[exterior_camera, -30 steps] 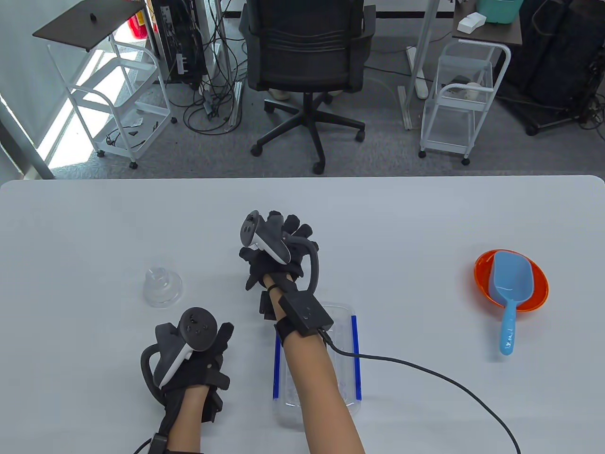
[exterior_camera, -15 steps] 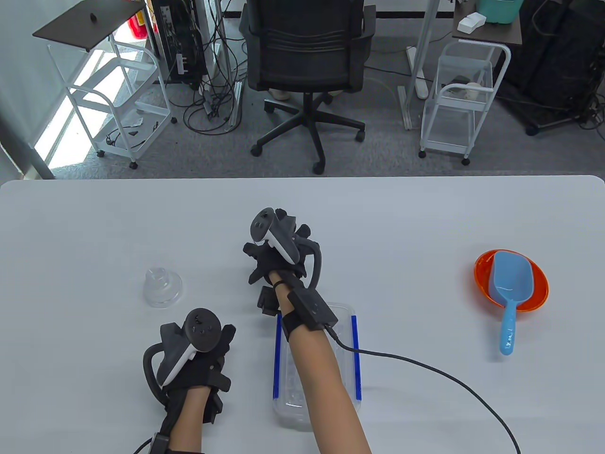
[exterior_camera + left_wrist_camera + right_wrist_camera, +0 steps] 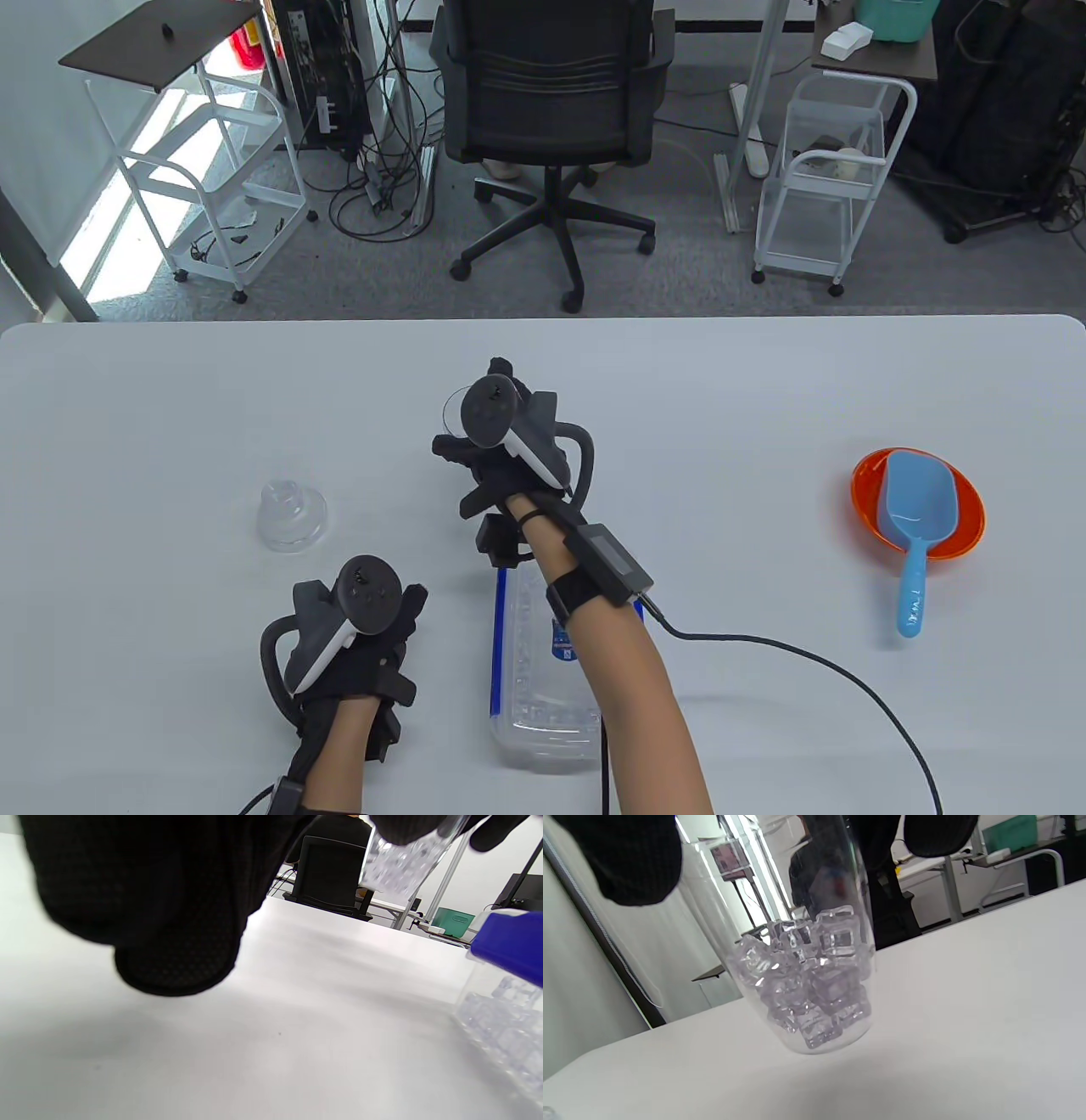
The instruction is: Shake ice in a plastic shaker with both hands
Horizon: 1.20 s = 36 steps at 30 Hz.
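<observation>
My right hand (image 3: pixel 509 441) grips the clear plastic shaker (image 3: pixel 797 976) near table (image 3: pixel 764 390) centre, approx. 12 o'clock from the ice box (image 3: pixel 543 679). In the right wrist view my gloved fingers (image 3: pixel 636 861) wrap the shaker's upper wall from both sides; the shaker base appears to be on or just above the table surface, cannot tell which. The shaker tilts slightly in that view. Ice cubes (image 3: pixel 814 984) fill its lower part. Top is open, no lid fitted.

My left hand (image 3: pixel 356 637) is at approx. 7 o'clock from the right hand, just beside the ice box's left edge, low over the table. It holds nothing visible; whether fingers are curled or spread, cannot tell, since the left wrist view shows only a dark glove mass.

Clear shaker lid (image 3: pixel 291 514) stands on the table at approx. 11 o'clock from the left hand, apart from it.

Ice box, clear w/ blue rails, lies under my right forearm. Orange bowl (image 3: pixel 963 501) w/ blue scoop (image 3: pixel 915 526) resting in it sits at approx. 3 o'clock, well apart from both hands.
</observation>
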Tool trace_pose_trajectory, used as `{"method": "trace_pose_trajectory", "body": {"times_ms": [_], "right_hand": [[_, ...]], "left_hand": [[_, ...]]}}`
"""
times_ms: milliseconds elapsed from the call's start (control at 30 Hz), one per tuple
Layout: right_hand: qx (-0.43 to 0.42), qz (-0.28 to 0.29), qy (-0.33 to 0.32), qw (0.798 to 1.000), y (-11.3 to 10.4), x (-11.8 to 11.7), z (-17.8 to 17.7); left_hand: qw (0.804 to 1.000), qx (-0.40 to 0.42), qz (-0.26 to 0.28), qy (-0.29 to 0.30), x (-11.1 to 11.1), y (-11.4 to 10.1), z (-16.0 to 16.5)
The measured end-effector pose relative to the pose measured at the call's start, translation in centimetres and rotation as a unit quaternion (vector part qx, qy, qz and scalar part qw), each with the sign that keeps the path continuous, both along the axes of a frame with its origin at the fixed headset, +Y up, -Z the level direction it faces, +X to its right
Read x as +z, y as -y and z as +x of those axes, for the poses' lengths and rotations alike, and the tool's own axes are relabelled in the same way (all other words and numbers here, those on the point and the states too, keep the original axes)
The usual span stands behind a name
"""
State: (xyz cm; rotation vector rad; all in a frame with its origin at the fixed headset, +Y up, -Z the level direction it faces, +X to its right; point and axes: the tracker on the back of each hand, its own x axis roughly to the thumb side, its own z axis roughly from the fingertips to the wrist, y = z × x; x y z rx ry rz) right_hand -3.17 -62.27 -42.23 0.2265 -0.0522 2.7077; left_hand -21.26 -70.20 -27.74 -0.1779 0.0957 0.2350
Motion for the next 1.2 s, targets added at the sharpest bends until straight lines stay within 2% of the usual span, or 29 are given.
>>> {"method": "trace_pose_trajectory", "body": {"times_ms": [33,167,200,300,400,467,633,733,800,933,1067,1133,1200], "right_hand": [[-0.004,0.022,-0.014,1.0,-1.2,1.1,1.1],[-0.005,0.066,-0.041,0.997,-3.7,4.4,4.0],[-0.009,0.082,-0.044,0.996,-4.4,6.0,5.3],[-0.027,0.099,-0.045,0.994,-5.0,9.4,7.8],[-0.053,0.1,-0.041,0.993,-4.7,12.5,9.7],[-0.067,0.126,-0.046,0.989,-4.2,15.0,11.0],[-0.073,0.151,-0.044,0.985,-2.2,18.7,12.7],[-0.103,0.174,-0.048,0.978,-1.3,19.6,13.4],[-0.118,0.177,-0.058,0.975,-1.2,20.0,13.7],[-0.15,0.192,-0.07,0.967,-0.7,20.8,13.8],[-0.156,0.194,-0.061,0.967,-0.4,20.7,13.9],[-0.164,0.192,-0.058,0.966,-0.2,20.6,14.0],[-0.172,0.19,-0.056,0.965,0.0,20.5,14.3]], "left_hand": [[1.0,-0.003,-0.002,0.004,0.0,0.0,0.1],[1.0,0.001,0.003,0.014,0.1,-0.1,0.5],[1.0,-0.001,0.007,0.017,0.2,-0.1,0.6],[1.0,-0.008,0.015,0.017,0.2,-0.3,0.7],[0.999,-0.012,0.027,0.016,0.3,-0.3,0.7],[0.999,-0.018,0.039,0.016,0.3,-0.4,0.8],[0.996,-0.063,0.064,0.015,0.3,-0.3,1.0],[0.995,-0.07,0.065,0.016,-0.1,0.2,1.0],[0.995,-0.05,0.088,0.012,-0.4,-0.4,0.8],[0.987,-0.014,0.163,-0.009,-1.7,-3.1,-1.4],[0.968,-0.053,0.242,-0.044,-3.3,-5.6,-5.9],[0.966,-0.072,0.244,-0.049,-4.3,-5.4,-7.9],[0.972,-0.098,0.209,-0.052,-5.5,-4.7,-10.0]]}}
